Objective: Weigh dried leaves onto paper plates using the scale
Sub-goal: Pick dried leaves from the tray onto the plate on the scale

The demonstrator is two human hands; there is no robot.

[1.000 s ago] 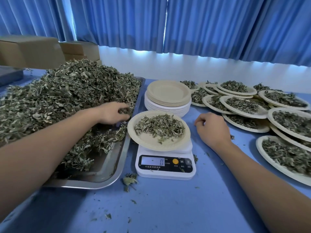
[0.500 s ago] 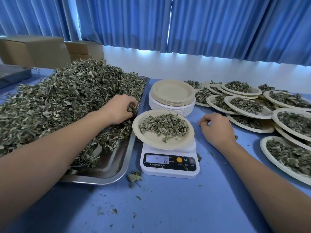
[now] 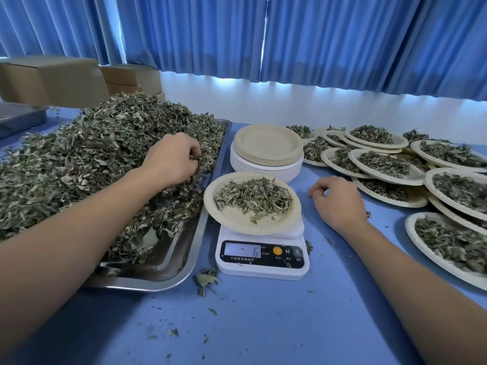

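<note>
Left hand (image 3: 174, 159) sunk knuckles-up in the heap of dried leaves (image 3: 79, 159). Its fingers are curled tight into the pile, gripping a clump, and shreds show between the fingertips. Heap is grey-green, brittle, curled and flaky. It is mounded high on a shallow steel tray (image 3: 158, 275) with rounded corners and a shiny bare patch at the near end.

Just right of the tray is a white plastic scale (image 3: 262, 262), squarish with a black front strip, an orange button and a pale display showing 6. A round paper plate (image 3: 237, 222) sits on it, matte beige with a pressed rim, tilted slightly toward the tray. A loose, thin scatter of leaf (image 3: 253, 197) covers the plate's far half, and the near half is bare.

Behind the scale stands a stack of empty plates (image 3: 267, 146), beige ones on top of white ones, edges finely layered.

Right hand (image 3: 337, 204) rests palm-down on the table (image 3: 263, 325), right of the scale and apart from it. Its fingers are loosely bent and hold nothing.

Far right, filled plates (image 3: 395, 181) overlap like shingles, each carrying a flat layer of the same leaf.

The table cover is smooth blue, flecked with crumbs, with a small fallen tuft (image 3: 207, 280) by the tray corner.

Pleated blue curtains (image 3: 316, 43) hang behind, and there are brown cardboard boxes (image 3: 52, 77) at far left
</note>
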